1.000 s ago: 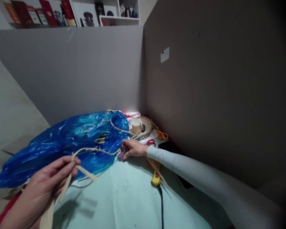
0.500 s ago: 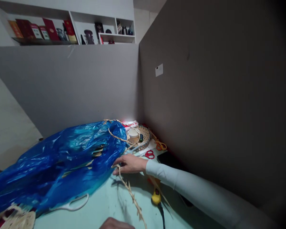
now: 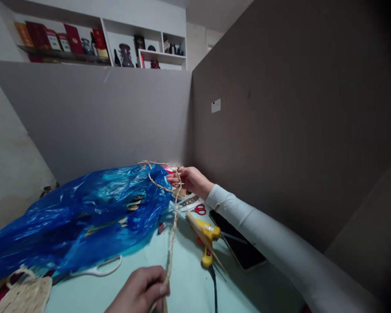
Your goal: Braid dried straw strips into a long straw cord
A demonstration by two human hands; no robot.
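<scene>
A braided straw cord (image 3: 173,237) runs up from the front of the table toward the far corner. Its near end passes through my left hand (image 3: 142,290), which is closed around it at the bottom of the view. My right hand (image 3: 193,180) is raised over the corner with the cord at its fingers, which look bent around it. More of the cord loops over the blue plastic bag (image 3: 111,213) beside that hand. Behind the right hand, a round woven basket (image 3: 190,200) is mostly hidden.
Red-handled scissors (image 3: 200,209), a yellow glue gun (image 3: 208,239) and a dark tablet (image 3: 241,243) lie on the right. White-handled scissors (image 3: 101,269) rest before the bag. A woven straw piece (image 3: 29,293) sits front left. Grey partitions (image 3: 117,117) close off the back and right.
My right hand has moved up and away, from the bag's near edge to above the basket, lifting the cord. My left hand has come further into view, gripping the cord.
</scene>
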